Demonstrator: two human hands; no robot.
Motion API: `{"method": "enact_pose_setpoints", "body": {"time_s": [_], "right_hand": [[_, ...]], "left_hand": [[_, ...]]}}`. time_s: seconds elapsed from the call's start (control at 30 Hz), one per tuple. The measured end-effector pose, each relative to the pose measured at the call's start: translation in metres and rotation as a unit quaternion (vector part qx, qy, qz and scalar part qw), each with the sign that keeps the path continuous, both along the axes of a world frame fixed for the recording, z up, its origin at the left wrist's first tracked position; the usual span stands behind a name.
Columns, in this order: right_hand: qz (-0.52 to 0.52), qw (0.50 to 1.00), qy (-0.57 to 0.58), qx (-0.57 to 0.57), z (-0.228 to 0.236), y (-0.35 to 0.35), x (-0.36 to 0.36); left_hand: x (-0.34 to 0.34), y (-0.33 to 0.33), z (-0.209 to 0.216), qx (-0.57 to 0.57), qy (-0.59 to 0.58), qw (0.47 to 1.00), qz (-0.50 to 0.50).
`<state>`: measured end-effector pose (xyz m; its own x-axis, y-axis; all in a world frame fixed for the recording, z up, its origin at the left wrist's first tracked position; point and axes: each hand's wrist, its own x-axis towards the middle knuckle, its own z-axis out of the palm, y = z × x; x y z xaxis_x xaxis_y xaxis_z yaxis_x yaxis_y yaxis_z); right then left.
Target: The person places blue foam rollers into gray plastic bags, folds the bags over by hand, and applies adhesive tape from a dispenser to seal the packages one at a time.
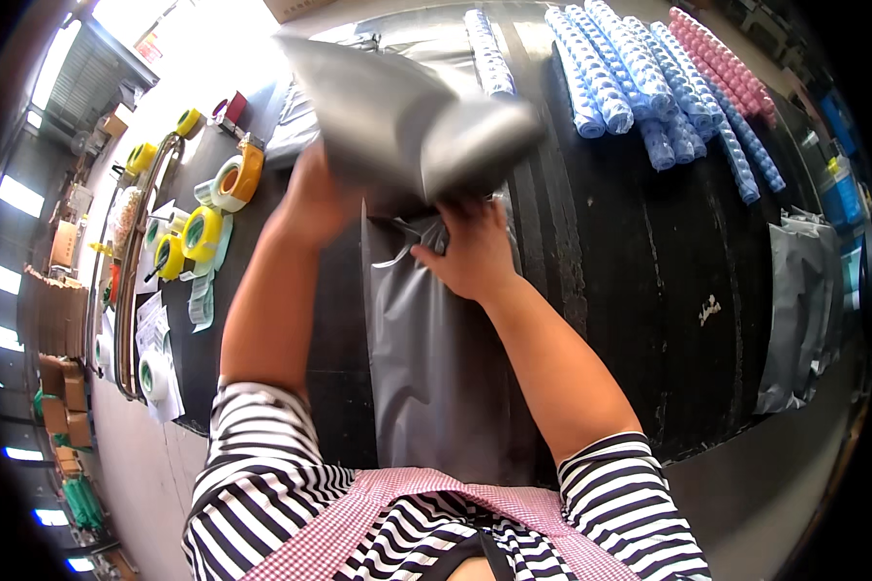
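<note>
A grey plastic bag lies lengthwise toward me on the black table. Above its far end rises a blurred, folded-over piece of grey plastic; whether it is part of the same bag, I cannot tell. My left hand, smeared by motion, grips the left edge of the raised piece, its fingertips hidden behind it. Just under that piece, my right hand rests on the crumpled far end of the lying bag. Its thumb points left, apart from the fingers, whose tips are partly covered.
Rolls of tape and a tape dispenser sit at the left, beside a metal rack. Blue bubble-textured rolls and pink ones lie at the far right. A stack of grey bags overlaps the black table's right edge.
</note>
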<state>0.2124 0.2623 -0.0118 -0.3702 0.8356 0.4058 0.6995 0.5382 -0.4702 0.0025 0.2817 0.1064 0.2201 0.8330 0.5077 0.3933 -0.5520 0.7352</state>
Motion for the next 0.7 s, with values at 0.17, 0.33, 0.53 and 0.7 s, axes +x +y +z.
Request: {"method": "enact_pose_setpoints", "body": {"time_s": [0.17, 0.33, 0.53, 0.7], "right_hand": [[0.104, 0.988, 0.097, 0.058, -0.040, -0.008, 0.027], [0.056, 0.964, 0.113, -0.233, -0.052, -0.039, 0.096], [-0.020, 0.877, 0.324, -0.355, -0.038, -0.043, 0.111], [0.086, 0.708, 0.588, -0.382, -0.040, -0.029, 0.122]], "left_hand": [[0.008, -0.143, -0.042, 0.072, 0.207, 0.975, -0.025], [-0.019, -0.163, -0.098, 0.187, 0.375, 0.904, -0.081], [-0.006, -0.152, -0.087, -0.407, -0.319, 0.853, 0.072], [0.015, -0.088, -0.082, -0.417, -0.229, 0.855, 0.208]]}}
